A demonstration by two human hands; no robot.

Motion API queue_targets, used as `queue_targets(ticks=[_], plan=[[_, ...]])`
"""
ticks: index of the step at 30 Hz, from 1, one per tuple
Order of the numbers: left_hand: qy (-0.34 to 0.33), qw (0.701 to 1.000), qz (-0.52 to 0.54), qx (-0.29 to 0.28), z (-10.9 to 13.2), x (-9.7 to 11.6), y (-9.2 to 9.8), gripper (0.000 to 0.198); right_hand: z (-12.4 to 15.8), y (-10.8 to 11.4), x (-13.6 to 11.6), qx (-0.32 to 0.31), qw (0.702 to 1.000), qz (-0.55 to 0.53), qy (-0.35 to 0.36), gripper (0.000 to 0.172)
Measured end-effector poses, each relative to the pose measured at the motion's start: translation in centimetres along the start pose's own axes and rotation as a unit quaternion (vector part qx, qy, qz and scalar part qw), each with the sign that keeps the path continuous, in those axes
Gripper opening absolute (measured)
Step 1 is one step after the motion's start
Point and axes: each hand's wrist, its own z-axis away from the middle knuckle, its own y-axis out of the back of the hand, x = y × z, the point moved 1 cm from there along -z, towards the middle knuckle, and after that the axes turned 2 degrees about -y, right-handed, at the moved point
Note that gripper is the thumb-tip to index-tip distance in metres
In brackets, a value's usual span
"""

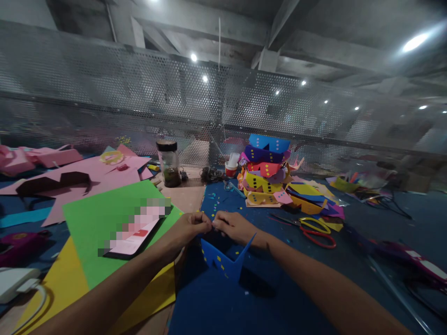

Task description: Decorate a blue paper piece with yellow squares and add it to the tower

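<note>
Bare forearms entered from the bottom corners of the frame and met near the center, where the left hand and right hand worked with fingertips almost touching. Both hands were drawn into narrow pinches, thumbs pressed to fingers; whether anything tiny sat between them could not be told.

Just below, in the lower center of the frame, a blue crown-shaped band dotted with small yellow squares stood upright on the dark blue top of a counter, one pointed end rising before the right wrist. Whether the wrist touched it was unclear.

At lower left, a smartphone, its screen partly pixelated, rested on a green sheet, which overlapped a yellow sheet. A white adapter with a cable occupied the left edge. Farther up on the left, a dark zigzag-edged strip lay across pink sheets.

Right of center, a stack of multicolored cutouts, several bearing rows of square dots, rose behind scissors with one yellow and one red handle loop. A black-lidded jar and a red-and-white cup stood before a perforated metal screen.
</note>
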Motion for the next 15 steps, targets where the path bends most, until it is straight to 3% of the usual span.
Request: queue_targets(ticks=[15], plan=[[0.009, 1.000, -0.001, 0.013, 0.22, 0.20, 0.00, 0.022, -0.10, -0.28, 0.88, 0.029, 0.999, -0.042, 0.012, 0.025]])
